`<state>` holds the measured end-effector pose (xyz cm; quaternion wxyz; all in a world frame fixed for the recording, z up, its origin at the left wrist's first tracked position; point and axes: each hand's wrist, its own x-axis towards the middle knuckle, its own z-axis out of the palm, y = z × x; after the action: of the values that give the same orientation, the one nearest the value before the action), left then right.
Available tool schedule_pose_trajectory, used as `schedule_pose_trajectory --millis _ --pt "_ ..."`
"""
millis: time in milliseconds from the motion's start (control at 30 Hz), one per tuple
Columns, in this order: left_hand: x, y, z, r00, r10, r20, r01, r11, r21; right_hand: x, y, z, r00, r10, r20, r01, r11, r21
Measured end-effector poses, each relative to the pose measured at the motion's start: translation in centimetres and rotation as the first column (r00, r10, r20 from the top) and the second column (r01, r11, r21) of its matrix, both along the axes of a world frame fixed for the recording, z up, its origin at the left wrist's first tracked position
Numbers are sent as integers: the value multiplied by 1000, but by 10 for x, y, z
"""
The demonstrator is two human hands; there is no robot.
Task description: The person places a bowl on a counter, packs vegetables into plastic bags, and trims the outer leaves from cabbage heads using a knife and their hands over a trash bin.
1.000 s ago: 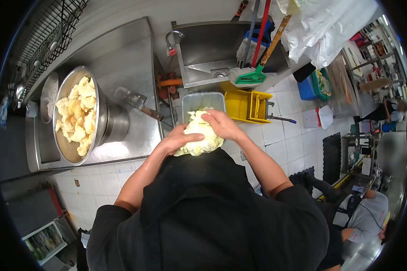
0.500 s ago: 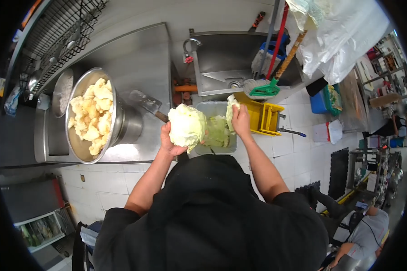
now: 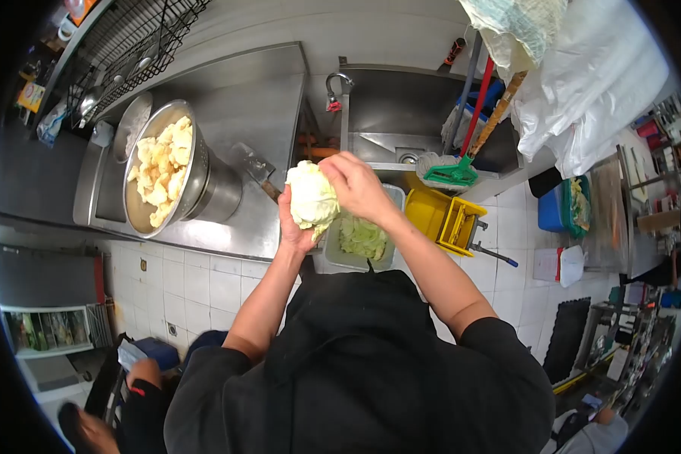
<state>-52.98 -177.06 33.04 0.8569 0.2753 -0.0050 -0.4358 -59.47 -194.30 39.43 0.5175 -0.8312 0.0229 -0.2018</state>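
Observation:
My left hand cups a pale green head of lettuce from below and the left, with the fingers wrapped round it. Over the upper right side of the head, my right hand is curled with its fingertips against the leaves; exactly what they pinch is hidden. Below the hands stands a translucent tub holding loose lettuce leaves. A broad-bladed cleaver or scraper with a brown handle lies on the steel counter, its handle end close to my left hand.
On the steel counter at left, a metal bowl of yellowish chunks rests on a steel pot. Ahead is a sink. A yellow mop bucket, mops and hanging plastic bags stand right. Another person's arm shows lower left.
My right hand has moved left from over the tub to the lettuce; the torn leaf it held is gone from it. Another person has come into view at lower left.

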Motion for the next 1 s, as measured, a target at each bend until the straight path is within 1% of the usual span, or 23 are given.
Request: schedule_pose_trajectory --millis 33,100,133,167,233,300,367,400,433,467,500,533,567,633,700,733,767,800,833,867,900,967,1000 --pt "-7 -2 -1 1000 18 6 -18 1000 1 -3 -2 -2 1000 18 6 -18 1000 1" --pt "-21 -8 1 974 136 181 -148 988 53 -11 -3 -5 992 -59 115 53 997 52" --pt "-29 -10 0 976 164 145 -170 985 33 -16 -2 -8 991 -82 110 78 996 46" --pt "-39 -11 0 971 188 146 -195 980 36 -15 -6 -19 992 -57 109 52 997 50" --pt "-58 -15 3 971 232 64 -229 972 -55 -14 -19 -53 984 -178 14 175 979 109" --pt "-64 -22 16 961 266 77 -261 963 -62 -18 -23 -71 982 -185 41 177 972 154" --pt "-69 -21 20 973 226 38 -225 974 -33 -28 -17 -85 963 -265 -45 252 830 498" --pt "-71 -20 22 969 242 42 -240 970 -32 -30 -18 -90 961 -263 -82 259 757 600" --pt "-73 -20 25 973 228 -21 -229 973 -41 -32 -22 -94 965 -250 -78 246 760 601" --pt "-75 -20 26 974 209 -86 -214 976 -51 -35 -27 -99 963 -246 -107 263 790 554" --pt "-77 -19 24 973 214 -87 -218 975 -49 -39 -28 -98 959 -249 -139 284 815 505" --pt "-79 -19 19 965 229 -126 -238 969 -68 -40 -30 -97 966 -215 -143 258 790 556" --pt "-79 -19 16 957 241 -163 -257 962 -88 -41 -32 -95 966 -215 -145 259 790 556" --pt "-75 -13 17 965 195 -177 -218 969 -116 -45 -33 -75 994 -107 -2 72 655 753" --pt "-72 -5 15 981 114 -159 -143 971 -191 -51 -31 -53 992 -118 35 49 644 764" --pt "-70 -4 -4 970 184 -156 -210 963 -172 -54 -29 -41 993 -95 67 7 628 778" --pt "-68 0 -22 968 193 -158 -219 960 -174 -56 -28 -30 992 -72 100 -36 612 790" --pt "-67 4 -34 953 217 -210 -255 951 -176 -59 -27 -17 993 -63 100 -40 614 788" --pt "-68 5 -29 936 237 -261 -288 941 -178 -61 -26 -5 992 -57 114 -43 690 722" --pt "-71 11 -23 950 191 -248 -254 932 -257 -62 -26 2 991 -50 127 -45 760 649" --pt "-72 19 -25 948 197 -250 -262 929 -261 -63 -28 6 991 -41 126 -50 762 645" --pt "-73 35 -29 966 167 -197 -213 946 -243 -65 -35 9 991 -94 94 24 825 565" --pt "-74 40 -25 964 178 -196 -225 943 -247 -66 -36 6 991 -107 83 37 804 593"
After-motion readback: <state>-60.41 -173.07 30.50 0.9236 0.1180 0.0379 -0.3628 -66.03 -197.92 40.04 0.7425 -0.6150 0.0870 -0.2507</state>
